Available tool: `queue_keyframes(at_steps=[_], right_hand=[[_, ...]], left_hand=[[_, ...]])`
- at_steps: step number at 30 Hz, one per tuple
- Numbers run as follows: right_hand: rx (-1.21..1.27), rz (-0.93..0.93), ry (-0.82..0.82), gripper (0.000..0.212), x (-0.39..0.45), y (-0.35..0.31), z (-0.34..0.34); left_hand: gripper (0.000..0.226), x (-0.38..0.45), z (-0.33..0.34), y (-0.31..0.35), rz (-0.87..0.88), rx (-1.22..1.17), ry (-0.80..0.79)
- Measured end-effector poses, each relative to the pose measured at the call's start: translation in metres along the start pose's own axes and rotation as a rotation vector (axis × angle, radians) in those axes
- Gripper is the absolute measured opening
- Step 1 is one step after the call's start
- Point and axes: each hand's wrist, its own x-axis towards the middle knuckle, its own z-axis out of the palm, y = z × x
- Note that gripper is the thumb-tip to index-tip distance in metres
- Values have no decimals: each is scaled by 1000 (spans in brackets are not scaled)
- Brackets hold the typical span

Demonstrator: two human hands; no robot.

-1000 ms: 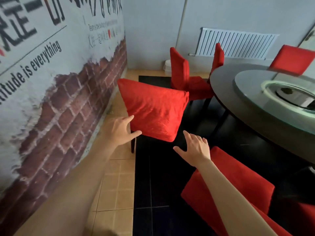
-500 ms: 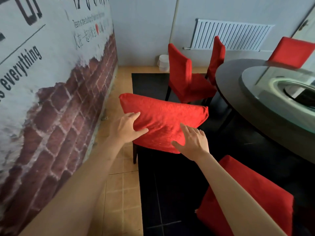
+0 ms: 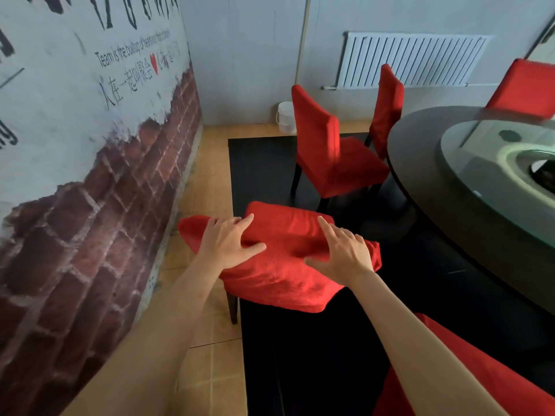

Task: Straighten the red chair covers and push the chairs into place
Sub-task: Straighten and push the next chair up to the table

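**chairfixer99:** ok so compare to a second ago: both hands were hanging in the air short of the nearest chair [image 3: 282,265], fingers spread, touching nothing. Now the left hand [image 3: 223,246] and the right hand [image 3: 345,255] are both down on top of its backrest, right on the red cover [image 3: 279,283]. View has dipped too, so we're looking down over the backrest.

**tablewatcher:** are they gripping it or just resting?

**chairfixer99:** looks more like pressing. Left fingers [image 3: 237,225] lie fairly straight and a bit fanned over the top edge, thumb out toward the right hand. Right fingers [image 3: 330,232] are also straight-ish and flat on the fabric. No pinch or curl round the cloth that I can see.

**tablewatcher:** and where's that chair relative to the round table [image 3: 426,187]?

**chairfixer99:** well apart from the table, on the brick-wall side, one leg on the tan tiles and the rest over the black floor. The next chair [image 3: 330,157] has its seat just beside the table edge, so it looks tucked already. Another red cover [image 3: 468,382] sits closer to the camera than the table.

**tablewatcher:** so what does it mean for the job?

**chairfixer99:** my guess: contact's just been made, cover is rumpled and baggy below the hands, so smoothing starts now and the push toward the table comes after. Neither's done yet for this chair.
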Motion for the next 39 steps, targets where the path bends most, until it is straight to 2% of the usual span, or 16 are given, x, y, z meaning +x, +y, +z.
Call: queue_keyframes(at_steps=[3,8,18,24,32,39], right_hand=[[-106,13,-49,109,15,6,7],[-215,47,-97,121,32,4,2],[-116,152,-57,115,5,-12,6],[-163,268,16,118,-42,-52,17],[-199,465,78,114,-98,-127,34],[-201,564,137,98,-111,-156,37]], left_hand=[[95,14,10,-7,56,91,-38],[121,37,7,-23,79,157,-79],[119,24,7,-21,146,110,-9],[120,2,4,-43,298,69,37],[124,-11,4,-81,500,88,-22],[122,-2,0,-89,621,93,-30]])
